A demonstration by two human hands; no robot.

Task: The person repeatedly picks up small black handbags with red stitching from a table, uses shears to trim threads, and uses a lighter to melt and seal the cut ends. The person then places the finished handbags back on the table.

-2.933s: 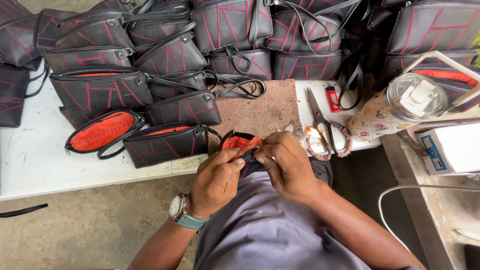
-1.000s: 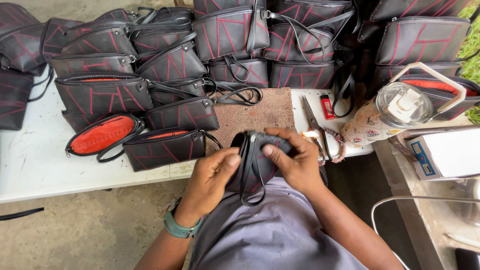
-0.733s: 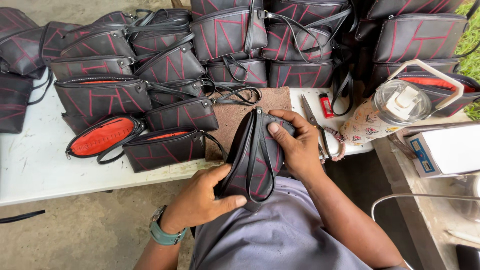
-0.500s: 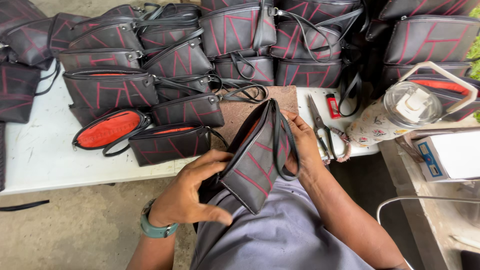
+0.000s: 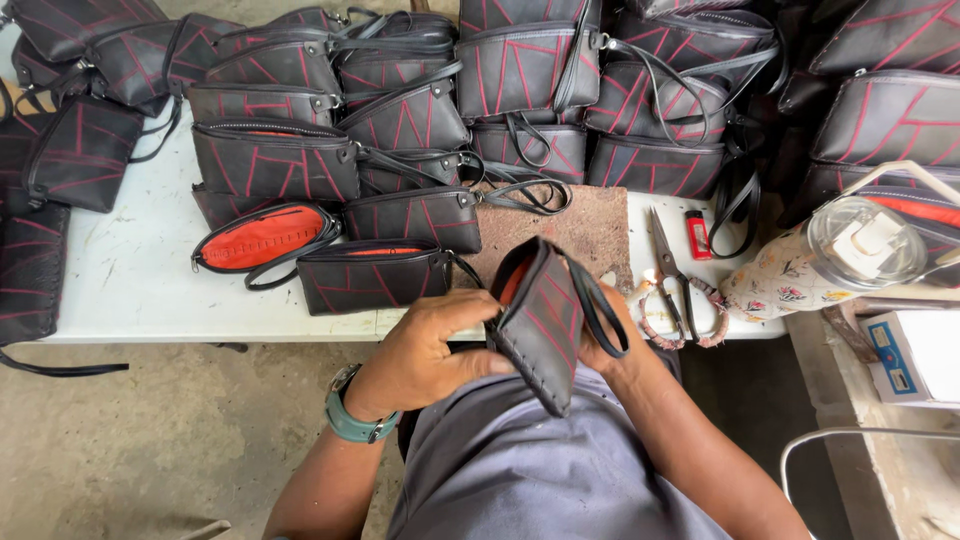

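Evidently a black pouch [image 5: 540, 325] with red stitching is gripped by the left hand [image 5: 425, 350] and right hand [image 5: 600, 345]; its mouth gapes unzipped, while many finished pouches [image 5: 400, 110] are piled behind

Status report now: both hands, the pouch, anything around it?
Left hand and right hand both grip the black pouch, red-stitched, open at top, strap hanging. Scissors and lighter lie beside, apart. Nothing blocks.

Head-worn camera looking steeply down from above the person, facing forward over the lap, sitting close to the hands [image 5: 520, 335], taking in the desk [image 5: 130, 290] edge beyond.
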